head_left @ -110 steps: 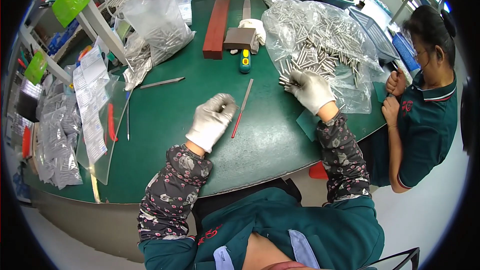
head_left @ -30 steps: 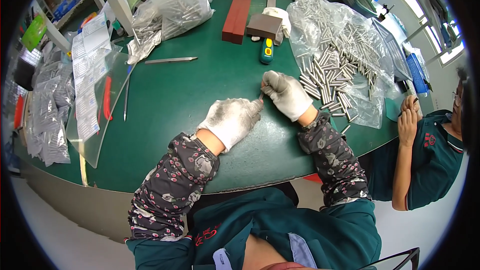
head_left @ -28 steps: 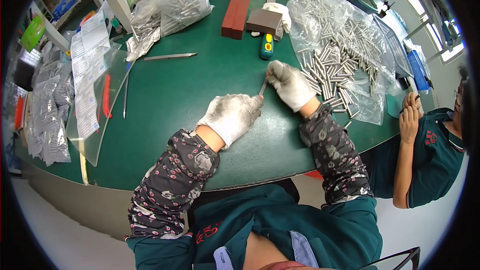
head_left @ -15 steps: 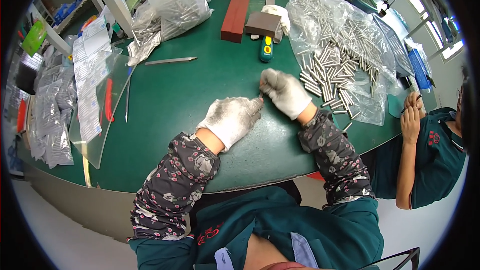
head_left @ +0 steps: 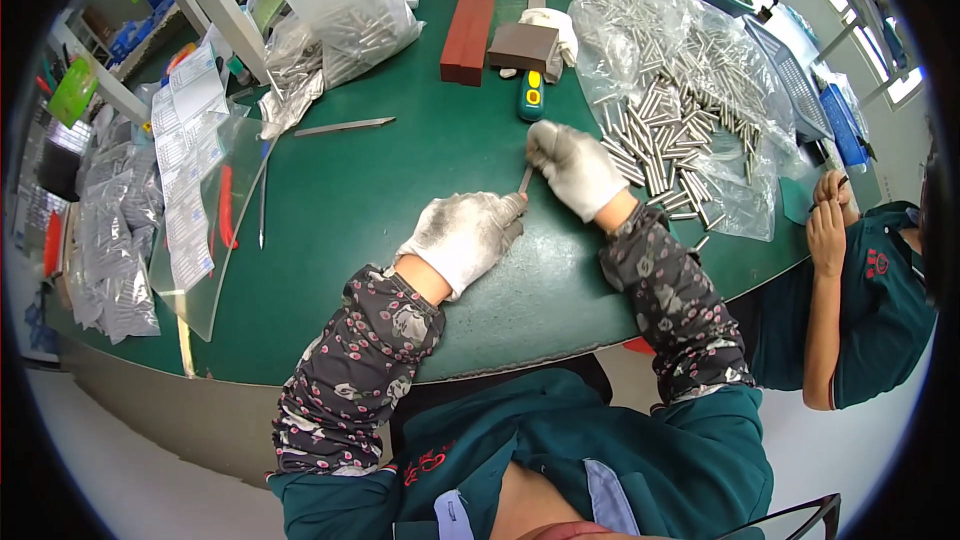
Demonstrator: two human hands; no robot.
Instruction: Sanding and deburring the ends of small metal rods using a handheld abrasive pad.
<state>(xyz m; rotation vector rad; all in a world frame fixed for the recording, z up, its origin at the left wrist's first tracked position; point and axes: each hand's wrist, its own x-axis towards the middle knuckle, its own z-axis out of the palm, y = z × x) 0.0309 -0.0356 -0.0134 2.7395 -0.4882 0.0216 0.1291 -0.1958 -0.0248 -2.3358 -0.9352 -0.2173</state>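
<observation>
Both my hands wear whitish work gloves with bare fingertips and grey smudges. My left hand (head_left: 462, 237) is closed above the middle of the green table, pinching the lower end of a slim metal pin (head_left: 526, 179). At the pin's upper end, the fingers of my right hand (head_left: 575, 170) are curled closed around it. Right beside that hand, a heap of short metal pins (head_left: 655, 145) spills out of a clear plastic bag (head_left: 745, 210). A green-and-yellow handled tool (head_left: 532, 97) lies just beyond my right hand.
Behind are a red-brown bar (head_left: 470, 25), a brown block (head_left: 523, 46) and a white cloth (head_left: 562, 32). A thin metal strip (head_left: 346, 126) lies left of centre. Farther left are a clear sheet (head_left: 205, 290), red-handled pliers (head_left: 226, 205) and bagged parts (head_left: 110, 240). A co-worker (head_left: 850, 290) sits at right.
My right hand has shifted slightly up and away from my left, and more of the pin shows between them. The left hand keeps its place. The whole view has shifted slightly.
</observation>
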